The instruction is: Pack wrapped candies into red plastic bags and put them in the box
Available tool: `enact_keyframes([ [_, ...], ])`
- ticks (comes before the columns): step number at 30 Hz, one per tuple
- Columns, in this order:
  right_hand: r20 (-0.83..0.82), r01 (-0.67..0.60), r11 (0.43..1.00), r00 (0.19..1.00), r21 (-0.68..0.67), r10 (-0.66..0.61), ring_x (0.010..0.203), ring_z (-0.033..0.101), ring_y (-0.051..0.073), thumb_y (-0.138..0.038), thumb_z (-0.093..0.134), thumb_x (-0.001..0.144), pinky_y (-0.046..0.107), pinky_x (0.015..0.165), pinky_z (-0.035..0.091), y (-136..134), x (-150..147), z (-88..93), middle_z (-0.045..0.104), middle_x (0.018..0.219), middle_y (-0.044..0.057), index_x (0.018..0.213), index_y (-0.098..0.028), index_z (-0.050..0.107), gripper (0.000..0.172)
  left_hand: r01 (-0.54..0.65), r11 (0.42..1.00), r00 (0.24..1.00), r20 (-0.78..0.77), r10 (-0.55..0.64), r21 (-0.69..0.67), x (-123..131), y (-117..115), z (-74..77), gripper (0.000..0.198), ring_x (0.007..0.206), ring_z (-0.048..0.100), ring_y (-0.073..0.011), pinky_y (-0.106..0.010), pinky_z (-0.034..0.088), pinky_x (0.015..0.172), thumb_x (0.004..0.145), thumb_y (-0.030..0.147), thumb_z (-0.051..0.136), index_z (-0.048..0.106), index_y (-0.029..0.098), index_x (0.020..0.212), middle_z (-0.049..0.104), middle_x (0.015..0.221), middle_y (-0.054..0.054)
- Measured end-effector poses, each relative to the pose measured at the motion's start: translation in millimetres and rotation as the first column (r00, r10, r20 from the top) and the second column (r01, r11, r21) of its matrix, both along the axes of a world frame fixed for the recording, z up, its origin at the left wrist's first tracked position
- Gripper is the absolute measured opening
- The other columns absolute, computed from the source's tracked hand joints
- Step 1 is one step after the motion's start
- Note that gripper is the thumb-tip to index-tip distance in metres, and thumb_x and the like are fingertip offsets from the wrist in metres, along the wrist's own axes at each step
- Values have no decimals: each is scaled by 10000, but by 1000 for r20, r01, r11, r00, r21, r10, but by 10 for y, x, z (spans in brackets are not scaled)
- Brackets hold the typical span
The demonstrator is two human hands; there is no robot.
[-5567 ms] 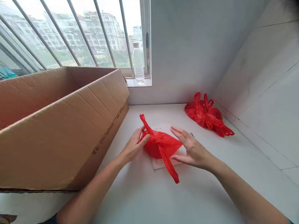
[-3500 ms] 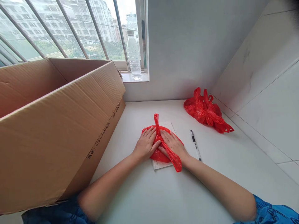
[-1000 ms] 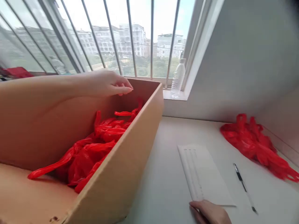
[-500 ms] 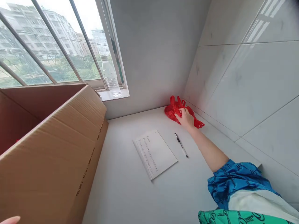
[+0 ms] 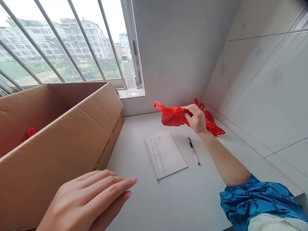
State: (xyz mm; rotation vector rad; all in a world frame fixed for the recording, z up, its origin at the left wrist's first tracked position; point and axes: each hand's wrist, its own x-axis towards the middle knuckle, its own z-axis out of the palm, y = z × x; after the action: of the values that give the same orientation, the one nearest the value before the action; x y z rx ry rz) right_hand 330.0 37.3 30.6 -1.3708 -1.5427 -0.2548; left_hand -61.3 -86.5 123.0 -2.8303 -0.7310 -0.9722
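My right hand (image 5: 197,118) is closed on a red plastic bag (image 5: 173,116) and holds it in the air above the white counter, left of a pile of red bags (image 5: 213,123) in the far corner. My left hand (image 5: 89,200) hovers near the camera with fingers stretched out flat and nothing in it, just in front of the big cardboard box (image 5: 60,141). A bit of red plastic (image 5: 31,132) shows inside the box.
A printed sheet of paper (image 5: 166,154) lies on the white counter (image 5: 183,199), with a pen (image 5: 193,150) to its right. A water bottle (image 5: 129,77) stands on the window sill. Tiled wall runs along the right side.
My right hand has lifted one red bag off the corner pile and drawn it left and nearer. My left hand has come up into view, open.
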Motion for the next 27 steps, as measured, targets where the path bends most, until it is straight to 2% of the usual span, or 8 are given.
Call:
enact_keyframes([
  [4, 90, -247, 953, 960, -178, 266, 830, 674, 163, -169, 553, 909, 274, 672, 523, -285, -381, -183, 677, 1140, 22, 1151, -297, 665, 295, -91, 991, 992, 77, 99, -102, 386, 202, -127, 327, 738, 689, -179, -300, 577, 605, 903, 220, 595, 646, 397, 1173, 736, 881, 18],
  [7, 184, -293, 896, 912, -333, 367, 780, 673, 155, -98, 567, 845, 259, 610, 497, -476, -555, -449, 670, 1176, 21, 1146, -279, 632, 357, -221, 952, 959, 132, 252, -211, 637, 452, -316, 214, 921, 676, -194, -306, 565, 734, 954, 297, 541, 677, 306, 1119, 710, 1071, -25],
  [9, 189, -306, 876, 899, -373, 395, 762, 665, 159, -79, 580, 799, 260, 575, 478, -578, -606, -560, 654, 1209, 31, 1139, -261, 596, 386, -272, 921, 952, 65, 300, -277, 783, 610, -452, 242, 983, 656, -207, -301, 545, 729, 974, 321, 494, 679, 278, 1124, 689, 1149, -38],
  [13, 65, -323, 860, 924, -395, 376, 623, 588, 122, -116, 590, 775, 272, 520, 463, -707, -603, -594, 582, 1311, 65, 1120, -247, 524, 374, -196, 915, 971, -198, 132, -352, 1001, 805, -691, 254, 1014, 634, -230, -345, 509, 801, 982, 341, 478, 686, 266, 1108, 694, 1140, -37],
  [16, -19, -286, 884, 953, -369, 301, 646, 592, 129, -148, 577, 801, 279, 518, 467, -754, -587, -579, 557, 1324, 79, 1077, -247, 511, 301, -145, 897, 957, -289, 21, -417, 1050, 874, -839, 217, 875, 641, -204, -308, 485, 702, 944, 390, 551, 676, 268, 1074, 705, 1020, -22],
  [20, 25, -341, 865, 926, -369, 376, 722, 624, 157, -242, 618, 857, 329, 642, 517, -798, -657, -570, 580, 1286, 83, 1041, -242, 533, 202, -181, 877, 968, -239, 78, -445, 1015, 930, -986, 126, 783, 630, -165, -267, 434, 618, 948, 292, 521, 634, 255, 989, 703, 946, 8],
  [23, 32, -372, 861, 913, -348, 407, 840, 647, 209, -343, 622, 903, 376, 751, 524, -816, -765, -579, 634, 1186, 84, 1015, -237, 549, 170, -160, 861, 981, -173, 86, -482, 1003, 926, -1027, 129, 807, 640, -164, -265, 445, 641, 953, 336, 521, 613, 253, 988, 707, 981, 8],
  [27, -40, -350, 869, 932, -350, 359, 801, 644, 188, -313, 541, 958, 323, 668, 500, -816, -788, -587, 651, 1137, 64, 899, -241, 572, 98, -149, 817, 988, -119, 100, -558, 970, 950, -1002, 160, 751, 623, -153, -259, 444, 630, 937, 385, 552, 607, 240, 901, 704, 909, 13],
])
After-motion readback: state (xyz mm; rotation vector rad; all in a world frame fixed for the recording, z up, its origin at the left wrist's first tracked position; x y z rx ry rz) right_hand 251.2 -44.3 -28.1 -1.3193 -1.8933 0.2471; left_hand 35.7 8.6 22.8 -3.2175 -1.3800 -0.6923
